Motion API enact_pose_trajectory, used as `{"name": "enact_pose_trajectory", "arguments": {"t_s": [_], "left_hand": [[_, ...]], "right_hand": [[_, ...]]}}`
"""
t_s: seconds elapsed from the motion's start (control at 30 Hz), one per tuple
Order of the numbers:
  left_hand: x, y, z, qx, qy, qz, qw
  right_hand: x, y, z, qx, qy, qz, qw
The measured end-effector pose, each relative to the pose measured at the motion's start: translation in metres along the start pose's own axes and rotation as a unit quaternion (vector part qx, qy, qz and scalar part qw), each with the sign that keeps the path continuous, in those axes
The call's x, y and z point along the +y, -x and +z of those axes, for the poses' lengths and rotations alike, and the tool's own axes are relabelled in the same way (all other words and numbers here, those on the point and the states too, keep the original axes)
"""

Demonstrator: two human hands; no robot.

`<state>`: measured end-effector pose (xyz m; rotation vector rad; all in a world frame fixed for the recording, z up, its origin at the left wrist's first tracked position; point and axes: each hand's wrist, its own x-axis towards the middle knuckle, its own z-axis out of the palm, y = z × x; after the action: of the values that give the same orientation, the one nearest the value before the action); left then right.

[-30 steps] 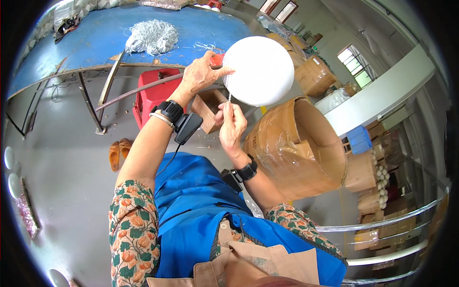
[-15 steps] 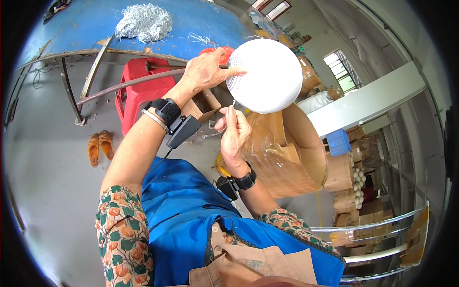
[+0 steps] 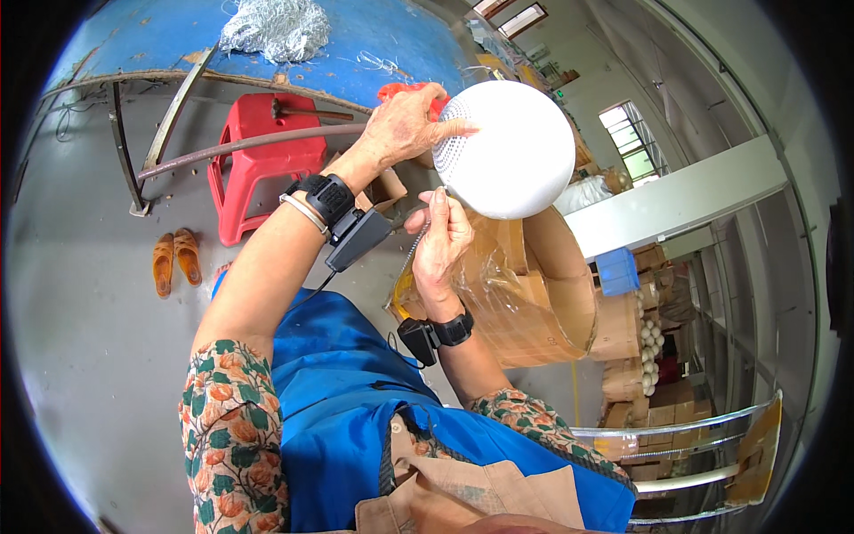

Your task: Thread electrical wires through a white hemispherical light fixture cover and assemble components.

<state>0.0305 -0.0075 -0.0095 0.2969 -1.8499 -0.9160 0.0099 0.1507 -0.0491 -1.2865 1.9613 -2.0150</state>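
Note:
A large smooth white ball [image 3: 520, 151] is held up in front of me, its left end covered with rows of small beads. My left hand [image 3: 405, 129] grips that beaded end, the thumb lying on the ball and the other fingers partly hidden behind it. Just below, my right hand [image 3: 442, 240] pinches a thin bead string [image 3: 412, 256] between thumb and forefinger, close to the ball's lower left edge. The string's tail hangs down beside the right hand. Something red [image 3: 400, 91] shows behind the left hand; its kind is hidden.
A blue-topped table [image 3: 160, 44] at the far left bears a heap of silvery strands [image 3: 276, 31]. Under its edge stand a red stool [image 3: 267, 147] and a metal bar [image 3: 249, 147]. A big open cardboard box [image 3: 507, 303] is right of my right hand. Orange sandals [image 3: 175, 262] lie on the floor.
The ball and my left hand sit slightly farther right and lower in view, while the surroundings also shift. My right fingertips have come closer to the ball, still pinching the bead string.

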Motion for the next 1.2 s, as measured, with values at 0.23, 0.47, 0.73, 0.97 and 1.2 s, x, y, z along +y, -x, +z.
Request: {"name": "enact_pose_trajectory", "arguments": {"t_s": [0.23,0.47,0.73,0.97,1.2], "left_hand": [[0.007,0.000,-0.005,-0.022,0.009,-0.045,0.999],[-0.003,-0.003,0.001,-0.063,0.046,-0.056,0.995],[-0.008,0.004,-0.005,-0.065,0.035,0.026,0.997],[-0.001,-0.005,-0.015,-0.141,0.056,-0.079,0.985],[0.003,-0.005,-0.016,-0.118,0.043,-0.062,0.990]], "right_hand": [[-0.003,-0.001,0.001,0.026,-0.019,-0.007,0.999],[-0.007,-0.004,0.003,0.040,0.001,0.028,0.999],[-0.004,-0.008,0.000,0.070,0.005,0.067,0.995],[-0.021,0.007,-0.005,0.002,0.014,-0.016,1.000],[-0.012,-0.003,-0.010,0.010,0.009,-0.004,1.000]]}}
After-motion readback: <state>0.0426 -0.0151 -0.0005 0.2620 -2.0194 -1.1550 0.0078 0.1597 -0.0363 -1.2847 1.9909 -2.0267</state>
